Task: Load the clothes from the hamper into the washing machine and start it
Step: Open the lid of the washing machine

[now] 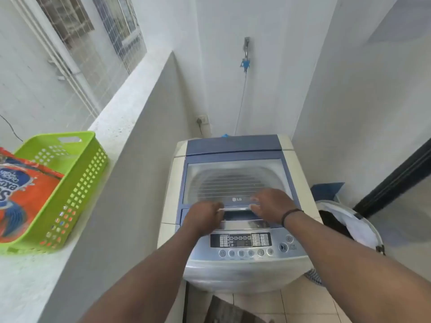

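A top-loading washing machine (pixel 238 271) with a blue lid (pixel 233 148) stands in front of me, lid down, its window showing the drum. My left hand (pixel 204 216) and my right hand (pixel 272 206) both curl around the lid's white handle (pixel 236 208) at its front edge. The control panel (pixel 241 241) with a row of buttons lies just below my wrists. The round white hamper (pixel 363 229) stands on the floor right of the machine, holding dark and white clothes.
A green perforated basket (pixel 77 183) with an orange detergent bag (pixel 21 194) sits on the ledge at left. White walls close in behind and on the right. A tap with a hose (pixel 245 64) hangs above the machine. A dark mat (pixel 228 311) lies on the tiled floor.
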